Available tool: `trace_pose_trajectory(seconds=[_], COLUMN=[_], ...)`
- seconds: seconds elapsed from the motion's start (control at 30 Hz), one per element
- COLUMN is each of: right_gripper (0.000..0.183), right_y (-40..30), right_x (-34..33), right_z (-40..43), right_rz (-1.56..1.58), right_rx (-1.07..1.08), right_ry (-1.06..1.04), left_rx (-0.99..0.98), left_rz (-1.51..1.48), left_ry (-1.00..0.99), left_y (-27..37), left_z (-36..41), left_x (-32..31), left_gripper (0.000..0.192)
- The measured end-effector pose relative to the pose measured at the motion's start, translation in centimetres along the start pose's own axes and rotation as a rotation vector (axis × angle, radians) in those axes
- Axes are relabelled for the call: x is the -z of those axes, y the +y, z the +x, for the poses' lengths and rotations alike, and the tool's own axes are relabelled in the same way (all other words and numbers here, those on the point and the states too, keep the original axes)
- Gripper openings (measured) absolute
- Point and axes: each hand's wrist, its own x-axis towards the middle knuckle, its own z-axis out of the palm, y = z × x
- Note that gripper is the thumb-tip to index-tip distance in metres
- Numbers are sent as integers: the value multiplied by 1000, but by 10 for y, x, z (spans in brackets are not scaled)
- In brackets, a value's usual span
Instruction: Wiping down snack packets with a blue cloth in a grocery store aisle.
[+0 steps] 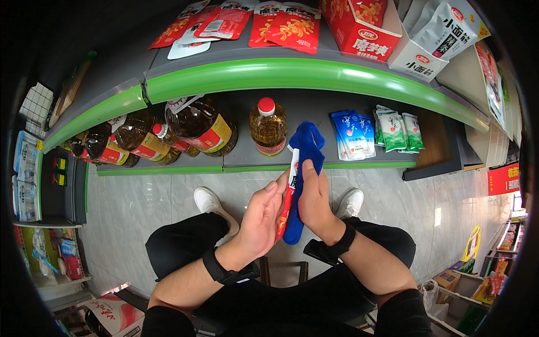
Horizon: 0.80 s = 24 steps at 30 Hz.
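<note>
Between my two palms a red and white snack packet (287, 206) stands on edge, pressed against a folded blue cloth (301, 198). My left hand (263, 219) lies flat along the packet's left face, fingers pointing away from me. With my right hand (316, 202) I hold the cloth against the packet's other face, thumb on top. The cloth's bunched end sticks out past my fingertips, in front of the lower shelf. Most of the packet's faces are hidden by the cloth and my hands.
On the lower shelf stand a cooking oil bottle (267, 126), larger oil jugs (202, 126), blue packets (353, 135) and green-white packets (396, 128). The green-edged upper shelf (286, 76) holds red snack packets (294, 27) and an open red carton (366, 31). A side shelf (63, 225) is at left.
</note>
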Motion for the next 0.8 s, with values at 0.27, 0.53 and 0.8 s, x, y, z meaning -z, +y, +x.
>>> trace_pose_trajectory(seconds=[0.27, 0.53, 0.8], right_gripper=[49, 55, 65], right_y=[2, -7, 1], right_x=[-29, -36, -14], right_z=[-50, -68, -38], right_rz=[194, 234, -394], right_rx=[-293, -218, 373], right_ry=[-94, -217, -195], left_rx=[-248, -307, -13], left_rz=[222, 383, 11], left_ry=[-66, 32, 256], left_y=[3, 14, -4], left_z=[12, 12, 1], left_x=[12, 15, 1], left_gripper=[71, 63, 59])
